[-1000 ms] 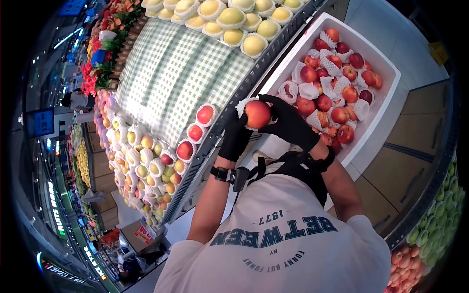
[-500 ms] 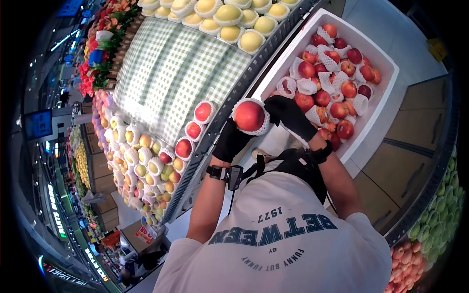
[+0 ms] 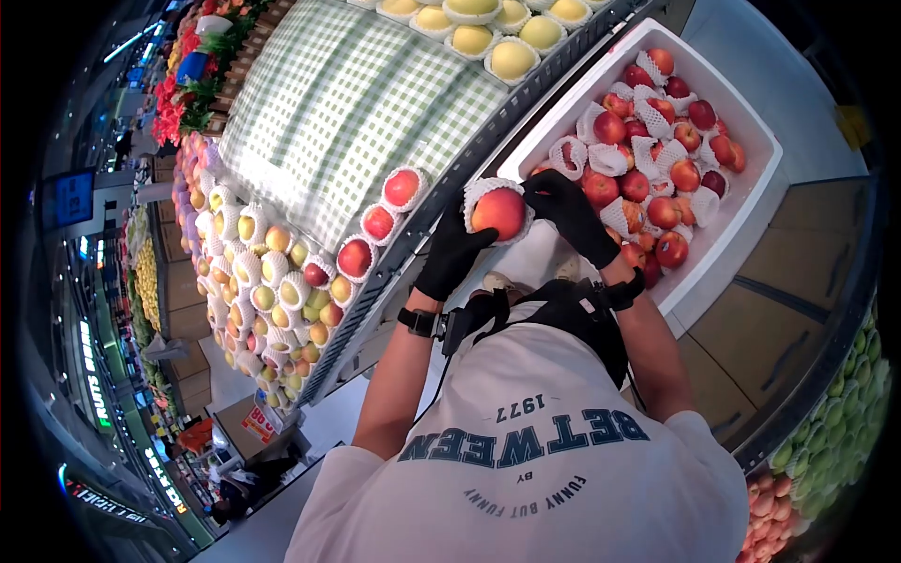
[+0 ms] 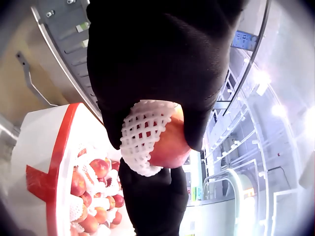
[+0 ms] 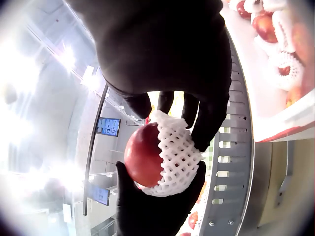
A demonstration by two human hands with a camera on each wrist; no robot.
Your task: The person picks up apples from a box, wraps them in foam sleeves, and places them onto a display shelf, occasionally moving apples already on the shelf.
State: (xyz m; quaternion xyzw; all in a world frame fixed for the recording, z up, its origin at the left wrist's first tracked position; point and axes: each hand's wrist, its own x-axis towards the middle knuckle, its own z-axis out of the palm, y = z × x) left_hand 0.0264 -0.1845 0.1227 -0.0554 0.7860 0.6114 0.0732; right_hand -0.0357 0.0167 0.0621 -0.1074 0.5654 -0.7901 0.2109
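Note:
A red apple [image 3: 498, 212] in a white foam net [image 5: 179, 160] is held between both gloved hands, above the front edge of the fruit stand. My left hand [image 3: 451, 250], in a black glove, grips it from the left and below, thumb across the front. The net covers one side, leaving much of the red skin bare. My right hand [image 3: 569, 208], also black-gloved, is at the apple's right side. In the right wrist view its fingers curve loosely, fingertips at the net's edge, with a gap between thumb and fingers.
A white foam box [image 3: 758, 202] of apples, several in nets, stands to the right. On the left, the stand has a checked cloth [image 3: 347, 113] with three netted apples [image 3: 378, 222] along its edge. Yellow fruit [image 3: 514, 58] lies beyond, and small netted fruit [image 3: 272, 291] lies nearer left.
The apple has been turned in the hands, with the net now behind it and along its sides. The left thumb has come round to the front. The right hand has drawn back slightly to the net's edge.

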